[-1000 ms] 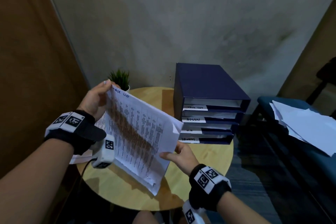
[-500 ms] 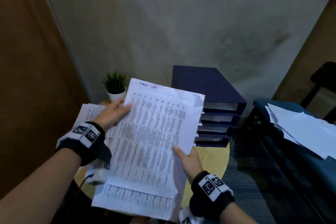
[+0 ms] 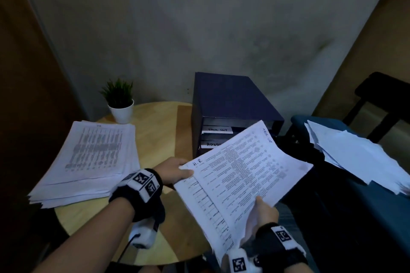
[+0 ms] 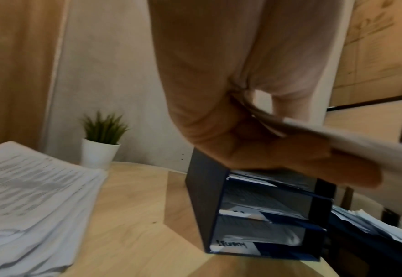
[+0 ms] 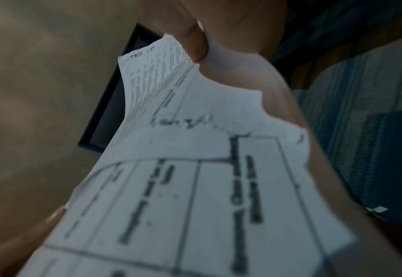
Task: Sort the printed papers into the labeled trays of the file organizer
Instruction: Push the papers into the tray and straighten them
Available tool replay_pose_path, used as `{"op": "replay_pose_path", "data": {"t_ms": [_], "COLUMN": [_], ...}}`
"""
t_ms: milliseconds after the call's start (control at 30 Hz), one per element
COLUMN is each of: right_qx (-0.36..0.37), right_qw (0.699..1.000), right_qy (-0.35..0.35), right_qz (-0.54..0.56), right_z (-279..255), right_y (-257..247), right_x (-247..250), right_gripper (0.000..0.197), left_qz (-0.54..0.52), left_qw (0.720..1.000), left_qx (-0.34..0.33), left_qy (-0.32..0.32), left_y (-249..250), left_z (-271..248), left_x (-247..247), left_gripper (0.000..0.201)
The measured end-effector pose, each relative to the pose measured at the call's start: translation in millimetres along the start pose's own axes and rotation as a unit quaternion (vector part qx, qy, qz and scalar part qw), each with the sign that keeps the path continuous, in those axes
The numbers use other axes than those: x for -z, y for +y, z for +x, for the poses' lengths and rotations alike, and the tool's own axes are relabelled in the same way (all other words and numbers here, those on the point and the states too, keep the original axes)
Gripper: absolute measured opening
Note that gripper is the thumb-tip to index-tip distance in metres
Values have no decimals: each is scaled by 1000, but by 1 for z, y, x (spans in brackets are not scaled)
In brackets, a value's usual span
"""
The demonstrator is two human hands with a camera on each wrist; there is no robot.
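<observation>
1. Head view, far left: a thick stack of white printed papers (image 3: 88, 162) lies on the left edge of the round pale wooden table (image 3: 159, 126), unsorted by the look of it; a small green plant in a white pot (image 3: 121, 104) stands at the table's back edge.
2. Left hand (image 3: 175, 170) pinches the near-left corner of a held bundle of white printed sheets (image 3: 241, 175), thumb on top by a handwritten "H.R.".
3. Dark blue file organizer with labelled trays (image 3: 230, 99) stands at the table's right edge, behind the bundle (two labels show, one partly hidden).
4. Right hand (image 3: 264, 213) grips the bundle's near edge.
5. Judged step: reading headings, top sheet marked "TASK LIST". Next: separate it and slide it flat into the matching tray.
6. Loose white sheets (image 3: 355, 157) lie on a blue seat beyond the table.
</observation>
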State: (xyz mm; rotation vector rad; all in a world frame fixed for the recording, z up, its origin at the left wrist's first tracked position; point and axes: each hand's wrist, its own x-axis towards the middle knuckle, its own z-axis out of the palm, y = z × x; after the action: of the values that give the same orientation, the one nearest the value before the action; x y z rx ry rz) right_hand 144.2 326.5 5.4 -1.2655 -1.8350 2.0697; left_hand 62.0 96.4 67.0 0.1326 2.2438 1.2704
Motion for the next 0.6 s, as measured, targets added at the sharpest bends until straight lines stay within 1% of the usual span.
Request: {"op": "replay_pose_path", "data": {"t_ms": [100,200,300,400,467,533,600], "right_qx": [-27,-18,-3,8,15,22,37], "right_qw": [999,1000,999,999,996,991,987], "right_qy": [26,22,30,-9,-64,-111,-148], "right_qz": [-2,-12,-12,-41,-60,-72,-59], "right_z": [1,-2,-6,1,10,18,32], "right_y": [-5,-18,-32,-45,-57,-69,-77], "right_x": [5,6,4,-2,-6,-8,-6], "right_gripper": [47,44,41,48,58,73,77], "left_qz": [9,-24,-73,-97,-114,-147,-181], "left_qw": [1000,999,996,994,991,983,974], "left_qx": [-4,11,34,43,36,30,28], "left_qy": [18,34,31,30,64,105,133], "left_y": [11,11,3,-2,-6,-9,-12], "left_z": [8,12,10,6,7,6,8], "left_x": [-7,-11,-11,-10,-10,-13,-18], "left_gripper": [27,16,21,22,25,26,25]}}
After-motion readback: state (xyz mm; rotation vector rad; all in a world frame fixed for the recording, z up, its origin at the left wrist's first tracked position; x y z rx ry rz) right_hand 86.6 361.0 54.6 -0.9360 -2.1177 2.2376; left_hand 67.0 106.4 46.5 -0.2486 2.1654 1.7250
